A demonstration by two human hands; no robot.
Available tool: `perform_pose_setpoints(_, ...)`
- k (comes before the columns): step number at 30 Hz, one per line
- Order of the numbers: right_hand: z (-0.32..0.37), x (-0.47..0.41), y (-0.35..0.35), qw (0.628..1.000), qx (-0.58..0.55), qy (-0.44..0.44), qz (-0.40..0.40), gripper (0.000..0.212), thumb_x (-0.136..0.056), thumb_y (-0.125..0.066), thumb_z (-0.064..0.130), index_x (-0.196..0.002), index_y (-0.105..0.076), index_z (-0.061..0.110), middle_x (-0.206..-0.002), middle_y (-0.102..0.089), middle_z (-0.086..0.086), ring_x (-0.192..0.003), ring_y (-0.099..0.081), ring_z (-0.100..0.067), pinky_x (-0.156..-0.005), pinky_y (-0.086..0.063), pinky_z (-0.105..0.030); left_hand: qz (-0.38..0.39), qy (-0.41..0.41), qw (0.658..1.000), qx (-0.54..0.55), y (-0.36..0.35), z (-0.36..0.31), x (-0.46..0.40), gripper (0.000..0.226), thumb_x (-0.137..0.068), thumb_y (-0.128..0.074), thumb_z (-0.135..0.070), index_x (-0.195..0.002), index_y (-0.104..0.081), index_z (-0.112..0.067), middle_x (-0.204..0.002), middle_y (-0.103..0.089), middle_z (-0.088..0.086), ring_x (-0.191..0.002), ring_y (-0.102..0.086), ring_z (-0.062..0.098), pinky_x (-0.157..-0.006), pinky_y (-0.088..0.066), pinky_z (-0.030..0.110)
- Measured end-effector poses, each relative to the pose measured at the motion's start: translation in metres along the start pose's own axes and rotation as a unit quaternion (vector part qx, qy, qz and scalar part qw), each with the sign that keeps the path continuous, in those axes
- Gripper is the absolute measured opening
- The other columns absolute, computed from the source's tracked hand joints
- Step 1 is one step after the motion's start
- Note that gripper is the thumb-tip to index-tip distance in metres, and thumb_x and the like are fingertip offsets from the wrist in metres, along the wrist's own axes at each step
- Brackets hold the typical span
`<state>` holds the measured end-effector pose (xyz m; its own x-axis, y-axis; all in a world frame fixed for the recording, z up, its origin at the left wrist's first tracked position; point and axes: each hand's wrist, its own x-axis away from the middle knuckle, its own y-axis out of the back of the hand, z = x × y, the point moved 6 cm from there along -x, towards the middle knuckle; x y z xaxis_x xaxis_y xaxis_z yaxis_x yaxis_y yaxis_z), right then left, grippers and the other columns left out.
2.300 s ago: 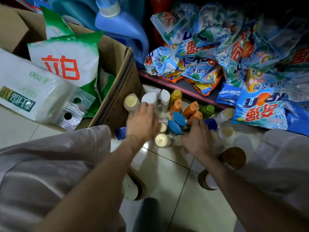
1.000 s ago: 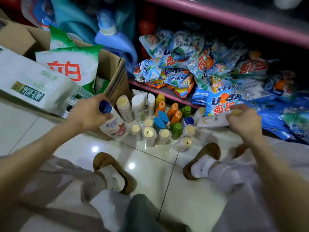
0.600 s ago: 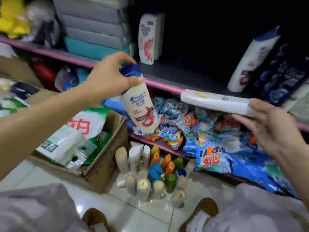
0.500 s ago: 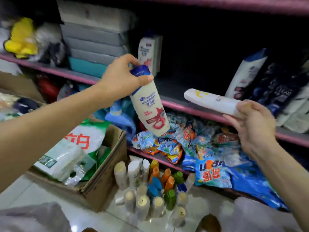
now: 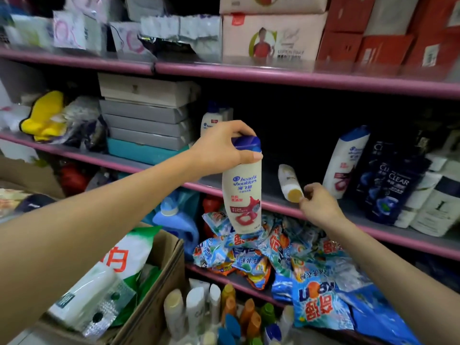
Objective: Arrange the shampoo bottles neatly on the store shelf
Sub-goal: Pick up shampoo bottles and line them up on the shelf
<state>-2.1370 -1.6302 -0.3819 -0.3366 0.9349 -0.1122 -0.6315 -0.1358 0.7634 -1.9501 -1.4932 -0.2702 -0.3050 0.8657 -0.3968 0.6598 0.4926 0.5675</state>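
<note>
I'm at the placing step: both bottles are up at the pink-edged middle shelf (image 5: 249, 192) and neither is stood yet. My left hand (image 5: 219, 150) has its grip curled round the blue cap of the cream-white shampoo bottle with the red swirl label (image 5: 242, 195), which hangs upright in the air just in front of the shelf lip. My right hand (image 5: 321, 207) pinches the tan cap end of the small white tube-shaped bottle (image 5: 288, 181), which lies on its side on the shelf board with its base pointing into the dark.

Next, I judge, the tube needs tipping upright, and the hanging bottle must be carried in and set on the bare board between the white bottle at the back (image 5: 211, 118) and the leaning white bottle with a blue cap (image 5: 348, 160), label forward.

The held bottle looks smooth, glossy plastic, so a cap grip could slip.
</note>
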Motion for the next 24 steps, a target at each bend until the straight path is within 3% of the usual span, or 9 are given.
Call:
perform_pose_setpoints(2,0.016,0.016,-0.005,0.994,-0.052,0.055,0.075,0.054,-0.087,-0.06,0.019,-0.136,-0.039,0.02,-0.129,-0.051,-0.007,-0.11,-0.057,-0.027,-0.087,-0.051,-0.04,0.034,-0.017,0.999,0.014,-0.006,-0.003,0.001,0.034,-0.07,-0.082,-0.026,-0.1,-0.066,-0.024,-0.095,-0.072,-0.006,-0.089,-0.068,0.009,-0.083,-0.056,0.032)
perform_pose_setpoints(5,0.049,0.06,-0.025,0.943,-0.168,0.145,0.248,0.072,-0.076,-0.076,0.022,-0.136,-0.036,0.03,-0.128,-0.053,0.008,-0.115,-0.055,-0.008,-0.088,-0.051,-0.029,0.081,-0.034,0.996,0.033,-0.019,-0.005,0.007,0.033,-0.071,-0.081,-0.025,-0.101,-0.066,-0.026,-0.098,-0.072,-0.006,-0.093,-0.068,0.01,-0.089,-0.055,0.038)
perform_pose_setpoints(9,0.065,0.072,-0.025,0.936,-0.256,0.177,0.166,0.05,-0.071,-0.082,0.026,-0.113,-0.056,0.027,-0.098,-0.071,0.012,-0.086,-0.067,0.0,-0.072,-0.056,-0.019,0.13,-0.047,0.988,0.076,-0.037,-0.003,0.015,0.034,-0.071,-0.078,-0.031,-0.102,-0.066,-0.03,-0.099,-0.072,-0.008,-0.095,-0.067,0.008,-0.088,-0.055,0.032)
perform_pose_setpoints(12,0.065,0.068,-0.031,0.935,-0.27,0.163,0.16,0.047,-0.07,-0.083,0.023,-0.11,-0.057,0.028,-0.096,-0.072,0.011,-0.084,-0.069,-0.002,-0.07,-0.057,-0.019,0.086,-0.022,0.99,0.11,-0.037,0.014,0.02,0.05,-0.068,-0.074,-0.05,-0.114,-0.057,-0.038,-0.107,-0.067,-0.011,-0.099,-0.064,-0.001,-0.086,-0.054,0.026)
perform_pose_setpoints(14,0.066,0.06,-0.033,0.933,-0.292,0.15,0.144,0.048,-0.07,-0.083,0.018,-0.108,-0.057,0.03,-0.094,-0.073,0.01,-0.083,-0.07,-0.003,-0.066,-0.056,-0.017,0.055,0.015,0.992,0.111,-0.04,0.037,0.03,0.08,-0.062,-0.069,-0.068,-0.132,-0.043,-0.038,-0.118,-0.059,-0.018,-0.105,-0.058,-0.008,-0.087,-0.053,0.023)
perform_pose_setpoints(16,0.074,0.047,-0.033,0.934,-0.306,0.141,0.117,0.051,-0.068,-0.084,0.018,-0.109,-0.057,0.032,-0.093,-0.073,0.011,-0.082,-0.069,0.0,-0.063,-0.054,-0.014,0.071,0.048,0.99,0.112,-0.051,0.065,0.045,0.103,-0.06,-0.068,-0.074,-0.145,-0.021,-0.038,-0.129,-0.05,-0.024,-0.112,-0.053,-0.011,-0.095,-0.05,0.027)
perform_pose_setpoints(19,0.1,0.018,-0.041,0.934,-0.312,0.147,0.097,0.051,-0.068,-0.084,0.016,-0.11,-0.058,0.028,-0.096,-0.074,0.008,-0.085,-0.071,-0.005,-0.076,-0.059,-0.028,0.107,0.074,0.982,0.136,-0.074,0.104,0.064,0.119,-0.066,-0.076,-0.05,-0.147,0.011,-0.041,-0.146,-0.035,-0.016,-0.131,-0.039,-0.001,-0.11,-0.037,0.032)
perform_pose_setpoints(22,0.132,-0.007,-0.047,0.93,-0.32,0.158,0.09,0.048,-0.067,-0.084,0.014,-0.103,-0.057,0.03,-0.096,-0.073,0.006,-0.086,-0.071,-0.009,-0.081,-0.059,-0.036,0.007,0.08,0.995,0.058,-0.08,0.112,0.057,0.127,-0.068,-0.079,-0.037,-0.146,0.021,-0.035,-0.148,-0.017,-0.009,-0.133,-0.025,0.002,-0.104,-0.029,0.017)
perform_pose_setpoints(24,0.161,-0.026,-0.062,0.928,-0.315,0.174,0.093,0.052,-0.066,-0.084,0.015,-0.109,-0.058,0.026,-0.101,-0.072,0.003,-0.09,-0.07,-0.012,-0.085,-0.057,-0.039,-0.128,0.126,0.983,0.037,-0.06,0.124,0.033,0.121,-0.067,-0.081,-0.033,-0.149,0.007,-0.028,-0.138,-0.028,0.002,-0.126,-0.037,0.016,-0.1,-0.039,0.03)
